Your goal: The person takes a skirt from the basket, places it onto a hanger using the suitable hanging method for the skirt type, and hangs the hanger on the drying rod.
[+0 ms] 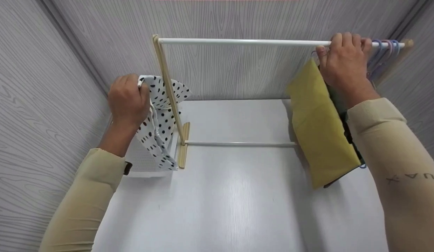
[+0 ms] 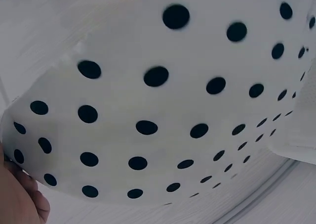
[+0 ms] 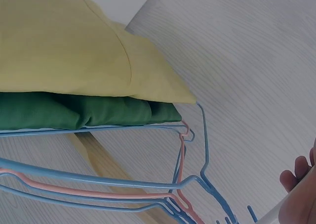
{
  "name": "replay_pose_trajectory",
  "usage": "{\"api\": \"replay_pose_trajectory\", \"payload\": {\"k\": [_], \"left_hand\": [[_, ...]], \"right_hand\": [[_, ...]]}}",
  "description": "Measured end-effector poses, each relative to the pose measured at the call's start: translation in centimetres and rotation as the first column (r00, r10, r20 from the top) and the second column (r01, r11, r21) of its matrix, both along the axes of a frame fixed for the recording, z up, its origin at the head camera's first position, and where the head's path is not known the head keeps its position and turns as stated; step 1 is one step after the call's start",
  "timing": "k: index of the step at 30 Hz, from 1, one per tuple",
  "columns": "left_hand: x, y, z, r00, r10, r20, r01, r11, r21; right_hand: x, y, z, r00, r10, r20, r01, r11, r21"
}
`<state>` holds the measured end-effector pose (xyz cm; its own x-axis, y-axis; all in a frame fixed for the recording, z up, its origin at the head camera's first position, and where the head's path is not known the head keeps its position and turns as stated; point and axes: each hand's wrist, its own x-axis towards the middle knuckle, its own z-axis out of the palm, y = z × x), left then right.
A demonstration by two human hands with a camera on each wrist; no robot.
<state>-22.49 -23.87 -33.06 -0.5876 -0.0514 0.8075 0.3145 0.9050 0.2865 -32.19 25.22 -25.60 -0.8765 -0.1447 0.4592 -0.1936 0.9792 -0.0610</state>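
Observation:
My left hand [image 1: 129, 99] grips the upper edge of a white cloth with black dots [image 1: 166, 120], which hangs down over a white basket [image 1: 141, 157]. In the left wrist view, the dotted cloth [image 2: 148, 100] fills most of the picture, with the fingers [image 2: 29, 194] at its lower left corner. My right hand [image 1: 346, 63] holds the white top rail [image 1: 245, 41] of a clothes rack near its right end. Beside that hand hangs a yellow garment [image 1: 318, 129]. A green garment [image 3: 98, 110] lies just behind the yellow one in the right wrist view.
Several blue and pink hangers [image 1: 386, 49] hang on the rail right of my right hand. The rack's wooden left post [image 1: 169, 91] stands close to the cloth. A lower white bar [image 1: 238, 144] crosses above the white table [image 1: 231, 196]. Grey wood-grain panels [image 1: 220, 70] enclose the back and sides.

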Motion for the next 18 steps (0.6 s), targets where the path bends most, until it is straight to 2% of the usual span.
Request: {"api": "replay_pose_trajectory", "payload": {"k": [4, 10, 18], "left_hand": [[-0.4, 1.9, 1.2, 0.998, -0.055, -0.023, 0.056, 0.998, 0.016], [-0.5, 4.8, 1.5, 0.988, -0.154, -0.003, 0.154, 0.987, -0.035], [-0.9, 9.4, 1.5, 0.948, -0.303, 0.093, 0.310, 0.949, -0.064]], "right_hand": [[0.1, 0.1, -0.1, 1.000, 0.004, -0.022, -0.005, 1.000, -0.012], [0.2, -0.2, -0.1, 1.000, -0.003, -0.012, 0.003, 1.000, -0.008], [0.2, -0.2, 0.0, 1.000, -0.017, 0.000, 0.017, 1.000, -0.003]]}}
